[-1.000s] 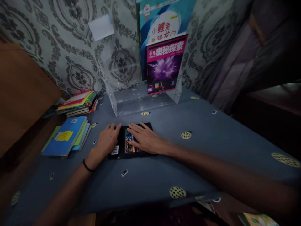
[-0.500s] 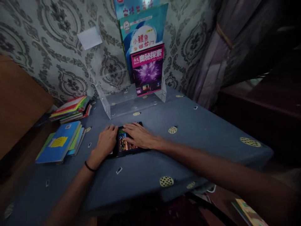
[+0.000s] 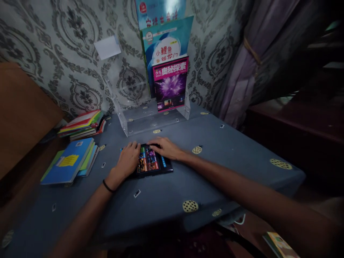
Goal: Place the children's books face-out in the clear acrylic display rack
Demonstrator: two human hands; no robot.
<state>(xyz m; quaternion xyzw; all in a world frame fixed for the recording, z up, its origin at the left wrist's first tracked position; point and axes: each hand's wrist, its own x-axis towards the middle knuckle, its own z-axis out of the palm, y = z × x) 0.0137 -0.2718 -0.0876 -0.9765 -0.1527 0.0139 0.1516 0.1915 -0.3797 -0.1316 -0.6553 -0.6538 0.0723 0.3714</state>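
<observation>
A dark thin book with small colourful pictures on its cover lies flat on the cloth-covered table. My left hand rests on its left part, palm down and fingers stretched toward the far edge. Over the upper right part of the cover lies my right hand, its fingers extended to the left and its thumb a little apart. Both hands are open and touch the book without gripping it. They hide its left side and part of its top edge.
Behind the hands stands a clear acrylic rack holding a pink-and-purple book and two blue ones. Blue and green books are stacked at the left, near another book pile. A brown panel borders the left side; a curtain hangs right.
My right hand has drawn back toward the upper right, uncovering more of the book's cover. My left hand has shifted right and farther onto the book. The view has tilted slightly.
</observation>
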